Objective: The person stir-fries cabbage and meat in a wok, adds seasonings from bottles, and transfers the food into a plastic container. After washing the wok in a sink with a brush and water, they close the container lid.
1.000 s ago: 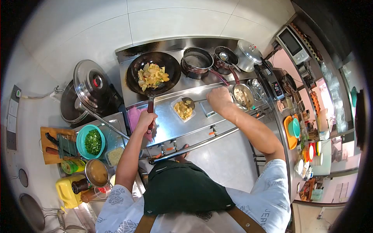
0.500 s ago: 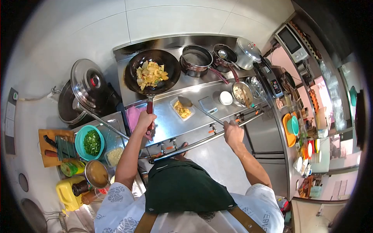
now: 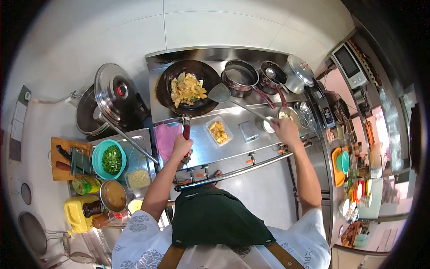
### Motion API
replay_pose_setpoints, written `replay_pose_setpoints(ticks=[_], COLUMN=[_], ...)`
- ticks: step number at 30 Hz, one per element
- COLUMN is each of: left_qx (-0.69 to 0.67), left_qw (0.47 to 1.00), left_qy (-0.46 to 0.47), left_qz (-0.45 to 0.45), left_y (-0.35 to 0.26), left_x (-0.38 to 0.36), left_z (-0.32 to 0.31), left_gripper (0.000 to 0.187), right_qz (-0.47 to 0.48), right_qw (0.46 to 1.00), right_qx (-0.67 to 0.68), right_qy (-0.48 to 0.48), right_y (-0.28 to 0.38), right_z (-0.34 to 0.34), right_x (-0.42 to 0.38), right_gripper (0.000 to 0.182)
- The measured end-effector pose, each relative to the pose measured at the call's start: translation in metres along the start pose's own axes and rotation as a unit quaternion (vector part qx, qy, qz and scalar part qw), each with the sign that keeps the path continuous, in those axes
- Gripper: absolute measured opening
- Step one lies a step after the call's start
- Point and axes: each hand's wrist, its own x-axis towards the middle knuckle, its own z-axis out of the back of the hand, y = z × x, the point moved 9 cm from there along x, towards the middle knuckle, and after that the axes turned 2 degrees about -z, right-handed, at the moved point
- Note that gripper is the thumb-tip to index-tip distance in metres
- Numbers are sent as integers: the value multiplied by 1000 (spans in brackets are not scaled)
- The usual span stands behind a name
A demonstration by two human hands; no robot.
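My left hand (image 3: 182, 148) is closed round the red-brown handle of a dark wok (image 3: 163, 92) on the stove. Sliced yellowish food (image 3: 187, 91) lies in the wok. My right hand (image 3: 285, 130) grips the long handle of a metal wok spatula (image 3: 219, 93), whose blade is over the wok's right rim and looks bare. Below the wok, a clear plastic container (image 3: 230, 136) holds a portion of similar yellow food. A pink cloth (image 3: 167, 139) lies left of the wok handle. The white bowl (image 3: 267, 126) near my right hand is partly hidden behind the spatula handle.
Right of the wok stand two saucepans (image 3: 240, 74) and a lidded pot (image 3: 299, 71). A small scale (image 3: 249, 132) sits on the steel counter. To the left are a large lidded pot (image 3: 109, 94), a turquoise bowl (image 3: 122, 168) of chopped greens and a yellow jug (image 3: 76, 215).
The spatula blade has lifted from the plastic container and moved up to the wok's right rim. My right hand has shifted toward the white bowl. The left hand keeps its grip; the view has shifted.
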Motion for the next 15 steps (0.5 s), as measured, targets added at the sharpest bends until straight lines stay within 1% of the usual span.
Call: replay_pose_setpoints(ticks=[1, 3, 5, 7, 8, 10, 11, 12, 13, 14, 15], left_qx=[-3, 19, 42, 63, 74, 74, 73, 60, 50, 44, 42], left_qw=[1000, 1000, 999, 997, 997, 997, 996, 997, 998, 998, 997], left_qy=[-6, 6, 0, -21, -10, 1, 4, 3, 3, 4, -3], left_qz=[0, 7, 16, 26, 21, 35, 41, 44, 49, 54, 57], left_y=[-1, 0, -2, -10, 7, -2, -7, -9, -9, -8, -11], left_x=[-1, 0, -3, -8, 5, 1, 0, 0, -2, -4, -6], left_z=[-2, -5, -4, -3, -3, -3, -1, -2, -2, -1, 1], left_gripper=[8, 8, 9, 9, 9, 8, 8, 7, 7, 7, 7], right_qz=[18, 70, 76, 74, 72, 64, 115, 195, 71, 31, 23], right_qw=[997, 985, 977, 975, 972, 985, 987, 976, 983, 984, 981], right_qx=[-71, -154, -191, -178, -174, -7, 27, 64, 119, 139, 159], right_qy=[4, 21, 62, 114, 142, 160, 108, 66, 117, 107, 108], right_y=[13, 51, 87, 89, 87, 57, 66, 60, 44, 54, 59], right_z=[3, 14, 28, 14, -2, -68, -78, -124, -167, -167, -174], right_x=[32, 86, 123, 165, 176, 201, 184, 193, 193, 171, 159], right_gripper=[27, 28, 28, 28, 29, 31, 32, 33, 33, 33, 33])
